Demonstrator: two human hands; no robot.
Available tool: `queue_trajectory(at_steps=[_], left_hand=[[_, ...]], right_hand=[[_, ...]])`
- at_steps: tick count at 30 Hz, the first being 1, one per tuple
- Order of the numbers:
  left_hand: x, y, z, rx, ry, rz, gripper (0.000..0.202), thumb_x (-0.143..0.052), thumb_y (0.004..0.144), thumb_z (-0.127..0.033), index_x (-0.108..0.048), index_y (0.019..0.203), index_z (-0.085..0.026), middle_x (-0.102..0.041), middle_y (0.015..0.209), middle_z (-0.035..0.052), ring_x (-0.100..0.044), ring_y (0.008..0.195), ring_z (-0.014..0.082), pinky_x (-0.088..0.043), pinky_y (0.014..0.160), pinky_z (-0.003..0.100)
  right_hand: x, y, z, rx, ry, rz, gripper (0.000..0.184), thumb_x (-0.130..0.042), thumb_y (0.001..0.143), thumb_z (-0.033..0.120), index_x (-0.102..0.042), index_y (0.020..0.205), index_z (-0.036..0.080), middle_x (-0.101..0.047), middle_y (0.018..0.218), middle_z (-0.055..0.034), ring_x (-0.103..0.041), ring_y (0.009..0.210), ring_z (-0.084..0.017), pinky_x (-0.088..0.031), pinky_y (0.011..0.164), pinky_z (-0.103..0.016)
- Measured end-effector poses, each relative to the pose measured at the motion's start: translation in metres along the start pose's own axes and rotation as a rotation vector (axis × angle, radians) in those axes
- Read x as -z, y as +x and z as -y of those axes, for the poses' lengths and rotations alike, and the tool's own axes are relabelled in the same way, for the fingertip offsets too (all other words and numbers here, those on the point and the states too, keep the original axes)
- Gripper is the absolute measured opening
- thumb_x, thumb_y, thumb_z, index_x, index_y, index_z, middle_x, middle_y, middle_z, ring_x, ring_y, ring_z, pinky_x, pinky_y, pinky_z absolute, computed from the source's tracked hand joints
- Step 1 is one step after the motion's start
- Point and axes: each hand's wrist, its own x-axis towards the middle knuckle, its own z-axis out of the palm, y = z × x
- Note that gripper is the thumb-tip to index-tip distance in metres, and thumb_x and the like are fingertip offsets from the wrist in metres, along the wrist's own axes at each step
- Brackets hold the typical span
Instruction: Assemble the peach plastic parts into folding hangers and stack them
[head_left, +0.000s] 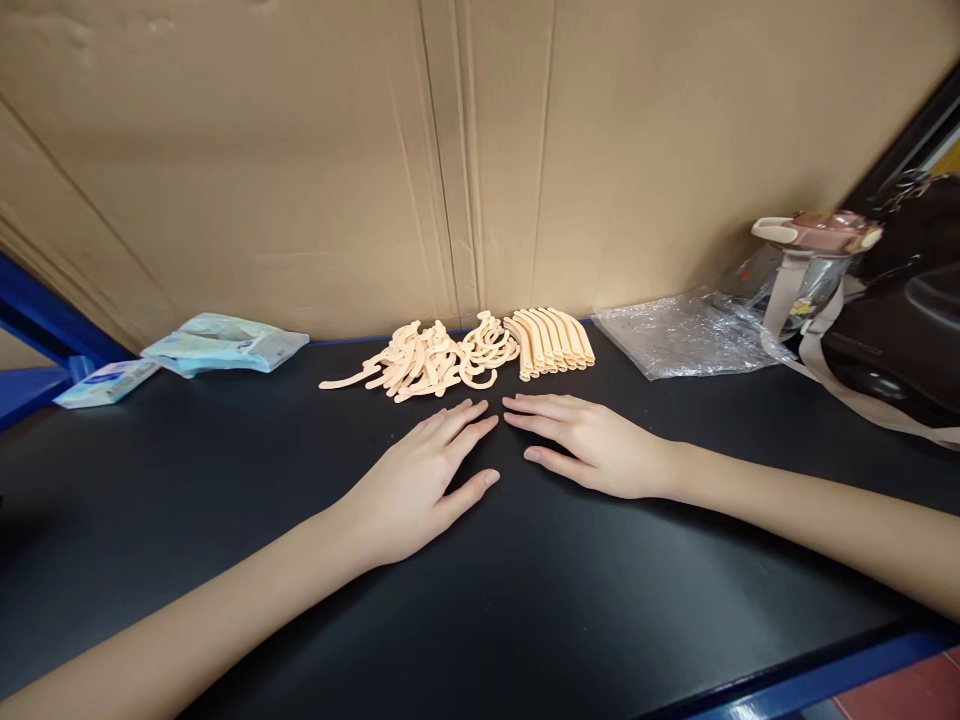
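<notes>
My left hand (424, 475) lies flat, palm down, on the black table (480, 620), fingers stretched out and thumb apart. Opposite it, my right hand (592, 445) rests the same way, its fingertips close to those of the left. Neither hand holds anything. Just beyond the left fingers is a loose pile of peach-coloured curved strips (420, 360). Beside that pile lie several peach-coloured rings or hooked pieces (489, 348), partly overlapping. A neat row of longer, bent peach-coloured pieces (551, 342) is lined up beyond the right fingers. What these pieces are made for I cannot tell.
Cardboard (300, 180) stands along the table's back edge. At left are two tissue-like soft packs, one light blue (225, 343) and one smaller (109, 384). At right lie a clear plastic bag (675, 335), a strapped drink bottle (817, 260) and a dark bag (900, 340).
</notes>
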Motion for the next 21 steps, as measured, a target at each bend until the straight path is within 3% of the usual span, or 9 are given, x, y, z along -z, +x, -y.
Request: queue_trajectory(at_steps=[4,9,17,21], left_hand=[[-0.001,-0.001,0.002,-0.001,-0.041,-0.068,0.052,-0.035,0.098,-0.050,-0.044,0.142,-0.023,-0.040,0.152,0.0059,-0.037,0.141,0.0246,-0.037,0.116,0.046],[0.001,0.002,0.004,-0.074,-0.064,-0.225,0.034,-0.039,0.099,-0.037,-0.057,0.123,-0.021,-0.059,0.129,0.0063,-0.058,0.117,0.0201,-0.049,0.102,0.037],[0.012,0.009,0.020,-0.138,0.128,-0.464,0.024,-0.039,0.098,-0.026,-0.061,0.104,-0.019,-0.068,0.105,0.0052,-0.061,0.101,0.0204,-0.046,0.091,0.036],[0.017,0.013,0.038,0.021,0.273,-0.578,0.022,-0.038,0.097,-0.025,-0.060,0.098,-0.021,-0.070,0.099,0.0042,-0.060,0.097,0.0243,-0.042,0.081,0.038]], right_hand=[[0.000,0.000,0.001,-0.008,-0.004,0.004,0.046,-0.042,0.101,0.035,-0.054,0.137,0.009,-0.048,0.145,-0.0146,-0.049,0.132,-0.027,-0.042,0.110,-0.046],[0.000,-0.001,0.000,-0.014,0.001,0.012,0.046,-0.042,0.101,0.035,-0.053,0.138,0.009,-0.047,0.146,-0.0141,-0.047,0.133,-0.027,-0.041,0.111,-0.046],[0.001,-0.001,-0.001,-0.012,0.046,-0.001,0.043,-0.044,0.100,0.033,-0.054,0.137,0.012,-0.048,0.145,-0.0151,-0.048,0.132,-0.028,-0.043,0.110,-0.048],[0.001,0.000,0.000,-0.016,0.032,0.010,0.044,-0.042,0.101,0.033,-0.054,0.137,0.011,-0.048,0.146,-0.0147,-0.048,0.133,-0.028,-0.042,0.110,-0.048]])
